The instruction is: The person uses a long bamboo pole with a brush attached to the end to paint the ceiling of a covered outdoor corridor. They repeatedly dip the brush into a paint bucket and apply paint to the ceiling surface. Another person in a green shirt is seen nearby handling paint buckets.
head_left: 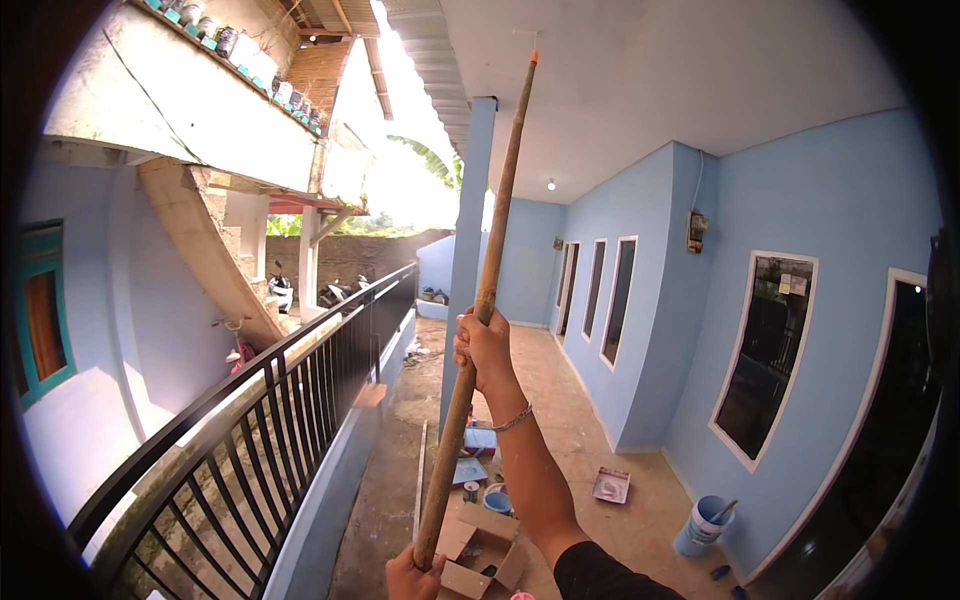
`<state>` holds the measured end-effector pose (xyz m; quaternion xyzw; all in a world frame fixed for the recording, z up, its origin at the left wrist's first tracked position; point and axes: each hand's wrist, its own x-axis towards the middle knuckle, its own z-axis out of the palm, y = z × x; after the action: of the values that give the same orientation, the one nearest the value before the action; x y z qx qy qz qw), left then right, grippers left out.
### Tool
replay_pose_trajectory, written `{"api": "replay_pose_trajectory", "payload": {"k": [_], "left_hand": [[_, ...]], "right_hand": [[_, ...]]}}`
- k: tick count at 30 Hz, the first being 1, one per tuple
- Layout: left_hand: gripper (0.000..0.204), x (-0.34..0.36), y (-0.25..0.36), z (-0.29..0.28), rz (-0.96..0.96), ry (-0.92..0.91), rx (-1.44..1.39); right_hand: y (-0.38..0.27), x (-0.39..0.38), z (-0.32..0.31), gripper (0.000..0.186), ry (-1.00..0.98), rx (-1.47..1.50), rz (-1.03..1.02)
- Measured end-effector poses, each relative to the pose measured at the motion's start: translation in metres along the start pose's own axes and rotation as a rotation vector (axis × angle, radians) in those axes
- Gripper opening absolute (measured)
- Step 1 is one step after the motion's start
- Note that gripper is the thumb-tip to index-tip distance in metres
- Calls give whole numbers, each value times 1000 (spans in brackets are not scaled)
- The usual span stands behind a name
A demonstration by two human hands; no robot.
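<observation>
My right hand (482, 345), with a metal bracelet on the wrist, grips a long bamboo pole (499, 245) around its middle. My left hand (414, 570) is closed round the pole's lower end at the bottom edge. The pole slants up to the white ceiling (680, 60). At its top is an orange piece (534, 57) with a thin, pale fitting against the ceiling, too small to make out clearly, perhaps a roller frame.
A black railing (230, 440) runs along the left, beside a blue column (470, 180). Light blue walls (640, 300) with windows line the right. On the floor lie a cardboard box (480, 550), a paint tray (612, 485), a blue bucket (703, 525) and several other containers.
</observation>
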<state>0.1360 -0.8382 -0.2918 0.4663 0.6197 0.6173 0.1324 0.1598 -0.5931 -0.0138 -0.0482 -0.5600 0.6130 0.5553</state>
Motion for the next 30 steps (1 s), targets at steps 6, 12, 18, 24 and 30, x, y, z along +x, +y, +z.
{"api": "replay_pose_trajectory", "payload": {"k": [6,12,18,24,30], "left_hand": [[25,84,-12,47,-11,21,60],[25,201,-10,104,-2,47,80],[26,312,8,152,-4,25,29],[27,396,21,185,88,45,97],[29,409,7,185,85,26,68]], "right_hand": [[20,88,-46,15,-9,-31,-16],[36,210,-100,15,-11,-21,-7],[43,337,-152,13,-14,-46,-8],[43,431,-184,17,-4,-25,18],[54,438,-186,15,-16,-59,-23]]}}
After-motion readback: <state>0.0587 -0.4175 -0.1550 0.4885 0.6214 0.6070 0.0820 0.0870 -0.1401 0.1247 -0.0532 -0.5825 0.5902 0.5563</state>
